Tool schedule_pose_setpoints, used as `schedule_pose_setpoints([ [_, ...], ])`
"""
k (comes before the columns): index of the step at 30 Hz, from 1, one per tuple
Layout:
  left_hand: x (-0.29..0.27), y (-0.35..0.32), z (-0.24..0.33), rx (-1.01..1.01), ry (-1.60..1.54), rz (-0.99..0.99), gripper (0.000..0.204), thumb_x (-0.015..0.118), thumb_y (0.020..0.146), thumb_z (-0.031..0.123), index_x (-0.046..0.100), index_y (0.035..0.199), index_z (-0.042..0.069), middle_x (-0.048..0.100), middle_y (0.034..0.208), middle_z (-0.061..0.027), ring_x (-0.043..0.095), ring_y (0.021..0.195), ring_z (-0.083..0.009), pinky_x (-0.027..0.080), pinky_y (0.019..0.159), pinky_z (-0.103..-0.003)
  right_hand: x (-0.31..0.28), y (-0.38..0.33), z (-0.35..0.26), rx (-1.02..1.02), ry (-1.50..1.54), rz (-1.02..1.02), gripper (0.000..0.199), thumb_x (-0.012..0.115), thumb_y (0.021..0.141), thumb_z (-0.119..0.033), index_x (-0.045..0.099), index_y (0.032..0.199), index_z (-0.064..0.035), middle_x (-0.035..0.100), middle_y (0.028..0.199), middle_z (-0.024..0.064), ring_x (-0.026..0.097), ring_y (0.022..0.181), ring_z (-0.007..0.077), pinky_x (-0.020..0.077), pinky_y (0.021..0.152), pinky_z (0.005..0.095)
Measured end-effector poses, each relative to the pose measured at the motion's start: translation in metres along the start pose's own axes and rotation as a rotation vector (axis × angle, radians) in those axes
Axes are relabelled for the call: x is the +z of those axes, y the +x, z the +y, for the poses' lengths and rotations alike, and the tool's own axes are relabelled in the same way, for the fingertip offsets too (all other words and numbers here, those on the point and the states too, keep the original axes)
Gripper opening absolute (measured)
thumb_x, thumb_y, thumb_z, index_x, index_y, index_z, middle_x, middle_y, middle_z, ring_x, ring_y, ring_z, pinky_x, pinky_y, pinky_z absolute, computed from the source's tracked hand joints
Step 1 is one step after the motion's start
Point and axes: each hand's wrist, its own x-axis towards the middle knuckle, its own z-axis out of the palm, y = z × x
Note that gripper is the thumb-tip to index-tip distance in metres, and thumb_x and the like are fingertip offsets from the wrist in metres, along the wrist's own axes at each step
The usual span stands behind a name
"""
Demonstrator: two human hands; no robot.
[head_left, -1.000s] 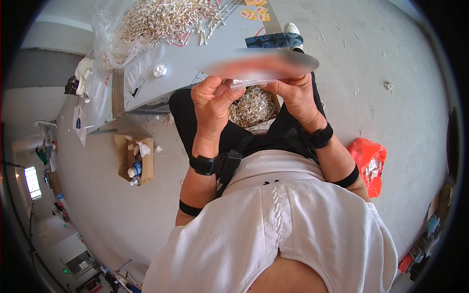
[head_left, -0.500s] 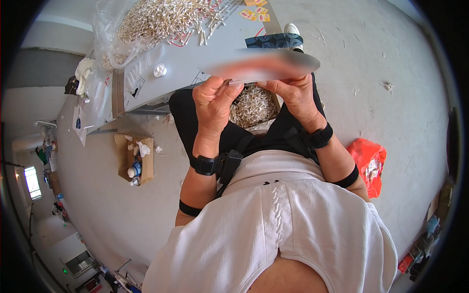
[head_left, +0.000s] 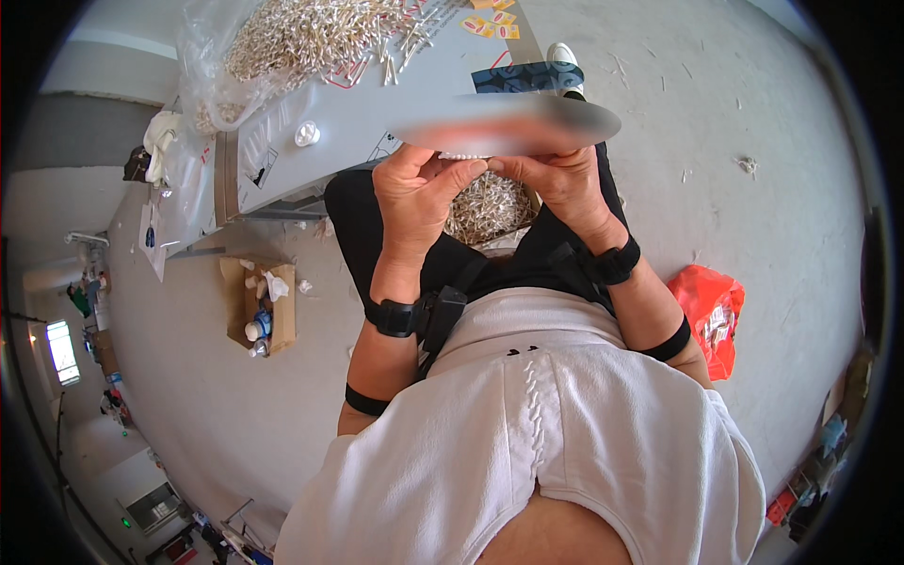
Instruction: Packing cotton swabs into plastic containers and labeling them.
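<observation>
My left hand [head_left: 422, 193] and my right hand [head_left: 556, 184] are raised together in front of me, fingertips pinched on a small row of white sticks [head_left: 468, 156] partly hidden behind a blurred patch. Both hands grip it from either side. Below the hands, on my lap, lies a heap of small white sticks [head_left: 488, 205]. More of the same white sticks are piled on the grey table [head_left: 348, 118], in a large heap [head_left: 311, 33] at its far side.
A clear plastic bag [head_left: 202, 85] hangs at the table's left end. An open cardboard box [head_left: 259, 306] with bottles and scraps stands on the floor to my left. An orange bag [head_left: 711, 311] lies on the floor at my right. A small white cap [head_left: 307, 134] rests on the table.
</observation>
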Motion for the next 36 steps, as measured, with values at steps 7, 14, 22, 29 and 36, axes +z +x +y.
schedule_pose_setpoints([
  [7,0.001,0.001,-0.002,0.003,0.082,0.007,0.029,0.077,0.076,-0.004,0.068,0.103,0.0,0.067,0.1,-0.0039,0.064,0.088,-0.0092,0.054,0.074,-0.023,0.002,-0.001,-0.004,0.046,-0.071,0.005,0.024,0.068,0.088,0.003,0.066,0.112,0.0017,0.068,0.099,0.0051,0.066,0.09,0.0104,0.0557,0.081,0.0238],
  [14,0.003,0.003,-0.003,0.119,0.232,0.026,0.028,0.08,0.072,0.0,0.068,0.097,0.002,0.066,0.093,-0.0039,0.063,0.081,-0.0103,0.051,0.066,-0.023,0.002,-0.002,-0.001,0.114,-0.085,0.033,0.022,0.069,0.088,0.001,0.064,0.109,0.0035,0.067,0.089,0.004,0.063,0.079,0.0065,0.0549,0.072,0.021],
  [22,-0.001,0.004,0.0,0.228,0.397,-0.004,0.027,0.081,0.07,0.001,0.068,0.094,0.002,0.066,0.091,-0.0066,0.064,0.079,-0.0176,0.051,0.071,-0.028,0.004,-0.001,-0.004,0.043,-0.22,0.036,0.023,0.07,0.085,0.003,0.065,0.108,0.0017,0.066,0.087,0.002,0.06,0.076,0.0053,0.0524,0.07,0.02],
  [29,0.003,0.003,0.002,0.215,0.333,-0.006,0.029,0.083,0.067,0.002,0.069,0.092,0.003,0.066,0.094,-0.0066,0.064,0.087,-0.0194,0.051,0.077,-0.03,0.003,0.0,-0.002,-0.033,-0.288,0.003,0.026,0.071,0.079,0.007,0.067,0.105,0.0027,0.066,0.1,0.0063,0.062,0.085,0.0098,0.0522,0.073,0.0225],
  [36,0.004,0.003,0.006,0.198,0.236,-0.035,0.034,0.086,0.062,0.004,0.074,0.094,0.008,0.062,0.096,-0.0002,0.057,0.093,-0.0158,0.049,0.08,-0.028,0.006,-0.001,-0.009,-0.144,-0.35,-0.02,0.029,0.069,0.074,0.011,0.068,0.102,0.0031,0.068,0.103,0.0081,0.064,0.086,0.0131,0.0528,0.073,0.0239],
])
